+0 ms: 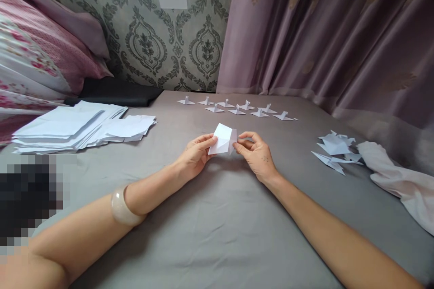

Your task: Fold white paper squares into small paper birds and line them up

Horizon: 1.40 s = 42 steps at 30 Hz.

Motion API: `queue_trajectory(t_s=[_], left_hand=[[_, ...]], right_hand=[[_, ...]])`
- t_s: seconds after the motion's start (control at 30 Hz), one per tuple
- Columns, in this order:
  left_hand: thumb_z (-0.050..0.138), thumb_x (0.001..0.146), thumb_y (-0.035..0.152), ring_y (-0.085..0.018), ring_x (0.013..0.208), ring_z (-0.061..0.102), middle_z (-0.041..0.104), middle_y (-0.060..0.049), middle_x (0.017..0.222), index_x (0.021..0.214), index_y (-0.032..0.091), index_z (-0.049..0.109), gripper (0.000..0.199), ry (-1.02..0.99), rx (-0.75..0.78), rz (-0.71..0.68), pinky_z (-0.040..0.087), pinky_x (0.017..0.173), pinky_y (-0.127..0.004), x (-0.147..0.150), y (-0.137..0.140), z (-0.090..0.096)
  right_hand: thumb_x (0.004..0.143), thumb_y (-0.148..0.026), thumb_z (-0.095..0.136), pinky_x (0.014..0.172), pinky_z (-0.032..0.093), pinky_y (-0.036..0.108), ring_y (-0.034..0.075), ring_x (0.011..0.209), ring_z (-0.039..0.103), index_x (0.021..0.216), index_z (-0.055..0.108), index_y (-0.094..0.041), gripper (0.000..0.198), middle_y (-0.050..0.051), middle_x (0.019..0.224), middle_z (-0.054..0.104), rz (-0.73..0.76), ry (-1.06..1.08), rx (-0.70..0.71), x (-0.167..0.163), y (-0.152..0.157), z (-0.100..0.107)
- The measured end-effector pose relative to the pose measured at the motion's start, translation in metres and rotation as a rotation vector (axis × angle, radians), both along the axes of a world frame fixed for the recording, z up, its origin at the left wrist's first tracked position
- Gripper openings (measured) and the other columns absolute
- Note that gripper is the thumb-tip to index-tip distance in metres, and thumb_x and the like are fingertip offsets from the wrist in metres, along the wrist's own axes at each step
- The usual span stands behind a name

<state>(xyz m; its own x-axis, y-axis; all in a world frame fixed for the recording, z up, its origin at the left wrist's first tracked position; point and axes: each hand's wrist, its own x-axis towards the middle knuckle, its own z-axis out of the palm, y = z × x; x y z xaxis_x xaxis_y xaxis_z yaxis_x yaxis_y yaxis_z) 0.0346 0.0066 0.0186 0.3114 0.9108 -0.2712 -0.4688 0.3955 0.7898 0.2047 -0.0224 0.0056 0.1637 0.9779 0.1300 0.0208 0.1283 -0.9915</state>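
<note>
The left hand (pixel 194 155) pinches a folded white paper (pixel 222 137) by its left edge, above the grey sheet (pixel 217 226); the right hand (pixel 257 155), fingers curled narrow, meets its right edge, though I cannot tell whether it grips. Paper figures (pixel 260 113) stand in two rows beyond

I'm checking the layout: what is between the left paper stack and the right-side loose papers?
In the head view: the left hand holding a folded paper, and the right hand at its edge, over the grey sheet.
</note>
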Motion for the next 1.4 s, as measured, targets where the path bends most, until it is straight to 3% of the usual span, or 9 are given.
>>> queue_trajectory(t_s=[0.13,0.3,0.47,0.7,1.0,1.07,1.2,1.4], left_hand=[[0.071,0.075,0.01,-0.013,0.072,0.065,0.069,-0.005,0.082,0.09,0.013,0.065,0.017,-0.032,-0.014,0.002,0.052,0.067,-0.024,-0.001,0.002,-0.002],[0.074,0.071,0.011,-0.011,0.072,0.063,0.067,-0.001,0.081,0.111,0.019,0.061,0.043,-0.002,0.044,0.012,0.049,0.071,-0.024,-0.004,0.004,-0.004],[0.079,0.067,0.019,-0.011,0.074,0.061,0.066,-0.002,0.083,0.096,0.016,0.063,0.033,0.032,0.111,-0.032,0.046,0.073,-0.025,-0.004,0.003,-0.007],[0.078,0.07,0.024,-0.008,0.067,0.054,0.061,0.001,0.073,0.095,0.015,0.059,0.032,0.095,0.19,-0.074,0.041,0.068,-0.022,-0.003,0.0,-0.012],[0.079,0.067,0.02,-0.012,0.078,0.058,0.064,-0.001,0.086,0.097,0.017,0.061,0.035,-0.032,0.086,-0.083,0.043,0.073,-0.026,-0.005,0.002,-0.006],[0.08,0.067,0.021,-0.011,0.077,0.058,0.064,0.0,0.088,0.102,0.019,0.062,0.04,-0.036,0.117,-0.068,0.041,0.071,-0.024,-0.006,0.004,-0.006],[0.081,0.067,0.024,-0.004,0.055,0.044,0.061,0.004,0.074,0.109,0.02,0.064,0.045,0.046,0.146,-0.113,0.034,0.059,-0.021,-0.009,0.006,-0.006],[0.082,0.065,0.024,-0.003,0.057,0.044,0.063,0.001,0.078,0.088,0.017,0.07,0.027,0.173,0.203,-0.127,0.029,0.052,-0.019,-0.01,0.008,-0.008]], right_hand=[[0.067,-0.034,0.075,0.078,0.049,0.03,0.014,0.075,0.065,0.09,0.065,-0.021,0.029,0.0,0.078,0.071,-0.016,-0.02,0.024,0.003,0.0,-0.002],[0.063,-0.033,0.077,0.085,0.049,0.033,0.017,0.082,0.066,0.083,0.072,-0.02,0.024,0.002,0.083,0.074,-0.078,0.03,0.024,0.006,0.002,-0.008],[0.064,-0.032,0.077,0.088,0.05,0.034,0.019,0.089,0.067,0.084,0.075,-0.022,0.022,0.002,0.091,0.075,-0.097,0.024,0.045,0.006,0.001,-0.011],[0.069,-0.031,0.075,0.086,0.05,0.034,0.018,0.086,0.067,0.087,0.076,-0.025,0.019,0.001,0.092,0.075,-0.107,-0.053,0.128,0.004,-0.002,-0.012],[0.073,-0.031,0.073,0.081,0.05,0.032,0.016,0.079,0.064,0.088,0.075,-0.024,0.017,0.002,0.091,0.074,-0.158,-0.149,0.164,0.005,-0.004,-0.014],[0.073,-0.032,0.073,0.081,0.05,0.032,0.016,0.079,0.064,0.089,0.075,-0.024,0.018,0.002,0.091,0.074,-0.163,-0.141,0.161,0.006,-0.003,-0.015],[0.074,-0.033,0.073,0.08,0.049,0.033,0.016,0.079,0.064,0.091,0.074,-0.023,0.02,0.003,0.09,0.074,-0.187,-0.126,0.157,0.009,-0.001,-0.017],[0.074,-0.034,0.071,0.081,0.049,0.033,0.017,0.079,0.063,0.092,0.074,-0.022,0.021,0.003,0.088,0.073,-0.203,-0.144,0.176,0.012,-0.001,-0.018]])
